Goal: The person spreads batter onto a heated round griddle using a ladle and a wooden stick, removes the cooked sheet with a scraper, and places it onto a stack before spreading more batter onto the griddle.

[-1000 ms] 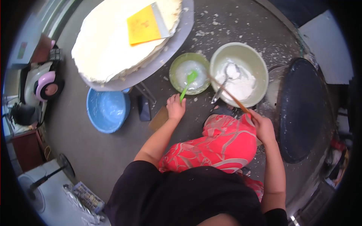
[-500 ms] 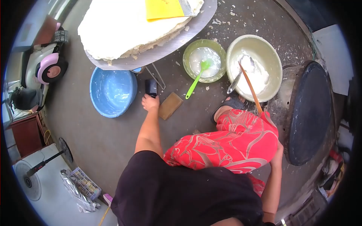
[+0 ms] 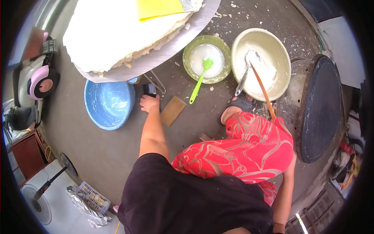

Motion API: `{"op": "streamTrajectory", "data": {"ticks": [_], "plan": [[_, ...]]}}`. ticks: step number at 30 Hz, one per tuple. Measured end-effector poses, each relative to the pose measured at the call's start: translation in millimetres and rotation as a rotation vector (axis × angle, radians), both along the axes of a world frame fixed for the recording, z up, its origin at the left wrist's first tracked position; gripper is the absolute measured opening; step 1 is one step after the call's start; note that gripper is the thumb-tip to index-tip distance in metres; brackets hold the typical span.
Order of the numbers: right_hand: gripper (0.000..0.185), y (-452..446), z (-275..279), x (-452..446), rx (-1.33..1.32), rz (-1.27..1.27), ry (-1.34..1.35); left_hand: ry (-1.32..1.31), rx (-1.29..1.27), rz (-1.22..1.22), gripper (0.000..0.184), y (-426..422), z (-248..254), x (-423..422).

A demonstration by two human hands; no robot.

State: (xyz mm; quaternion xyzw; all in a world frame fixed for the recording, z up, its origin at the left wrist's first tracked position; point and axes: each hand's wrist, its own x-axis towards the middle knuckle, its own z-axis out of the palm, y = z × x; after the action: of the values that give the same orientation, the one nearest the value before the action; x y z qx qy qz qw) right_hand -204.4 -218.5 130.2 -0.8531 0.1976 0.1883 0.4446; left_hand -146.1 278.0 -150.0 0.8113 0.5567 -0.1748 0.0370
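Observation:
My left hand (image 3: pixel 150 103) reaches down to the floor with its fingers closed around a dark, shiny, phone-like rectangle (image 3: pixel 149 89). Just left of it stands a blue basin (image 3: pixel 110 105), partly under the round table's edge. To the hand's right a flat brown board (image 3: pixel 173 110) lies on the floor. My right hand (image 3: pixel 292 159) is by my right knee, its fingers hidden behind the red patterned trousers (image 3: pixel 241 152).
Sheets of pale flatbread (image 3: pixel 117 35) and a yellow scraper (image 3: pixel 159 8) lie on the round table (image 3: pixel 156 64). A green bowl (image 3: pixel 187 66) holds white liquid and a green spatula (image 3: pixel 198 87). A cream basin (image 3: pixel 282 58) holds white batter, a metal spoon and a wooden stick. A black griddle (image 3: pixel 321 113) stands right.
My left hand has moved slightly forward with the dark rectangle, nearer the table's edge. The camera view has shifted a little. My right hand stays by the knee.

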Motion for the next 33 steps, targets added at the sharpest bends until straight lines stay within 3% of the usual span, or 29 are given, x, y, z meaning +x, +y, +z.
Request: {"op": "streamTrajectory", "data": {"ticks": [7,10,12,14,15,17,21,23,24,26,29,33], "plan": [[0.029,-1.3,-0.8,-8.6,-0.011,-0.034,-0.001,0.054,0.003,0.028,0.07,-5.7,8.2,6.0],[0.027,-3.4,2.9,-15.6,-0.04,0.004,-0.002,-0.003,0.093,0.082,0.067,-16.1,8.8,0.0],[0.026,-8.9,-1.9,-25.3,-0.032,0.004,-0.048,-0.218,0.143,0.123,0.058,-32.0,12.4,-1.6],[0.025,-18.1,-7.4,-38.6,-0.024,-0.004,-0.092,-0.432,0.108,-0.064,0.037,-59.3,37.3,-6.7],[0.025,-24.7,-8.9,-46.4,-0.013,-0.12,0.016,-0.641,0.115,-0.252,0.032,-73.0,37.4,-13.1],[0.025,-32.0,-12.9,-58.1,0.001,-0.237,0.12,-0.861,-0.062,-0.577,0.028,-108.8,86.2,-7.9],[0.029,-39.8,-19.2,-74.3,-0.02,-0.246,0.09,-1.063,-0.579,-0.761,0.03,-174.2,102.3,10.1],[0.031,-45.4,-24.9,-80.6,-0.007,-0.246,0.079,-1.01,-0.907,-0.517,0.035,-207.9,80.0,22.6],[0.033,-48.9,-31.0,-84.3,0.002,-0.239,0.046,-1.01,-0.906,-0.523,0.035,-216.4,85.5,32.3],[0.035,-52.5,-34.1,-87.0,0.013,-0.233,0.009,-0.568,-1.514,0.032,0.041,-229.2,107.0,55.9],[0.035,-53.9,-36.8,-88.0,0.012,-0.193,0.006,-0.566,-1.609,0.181,0.04,-244.1,116.3,71.2],[0.035,-55.1,-44.4,-89.7,0.03,-0.221,0.022,-0.511,-1.67,0.206,0.034,-253.5,106.4,86.1]]}}
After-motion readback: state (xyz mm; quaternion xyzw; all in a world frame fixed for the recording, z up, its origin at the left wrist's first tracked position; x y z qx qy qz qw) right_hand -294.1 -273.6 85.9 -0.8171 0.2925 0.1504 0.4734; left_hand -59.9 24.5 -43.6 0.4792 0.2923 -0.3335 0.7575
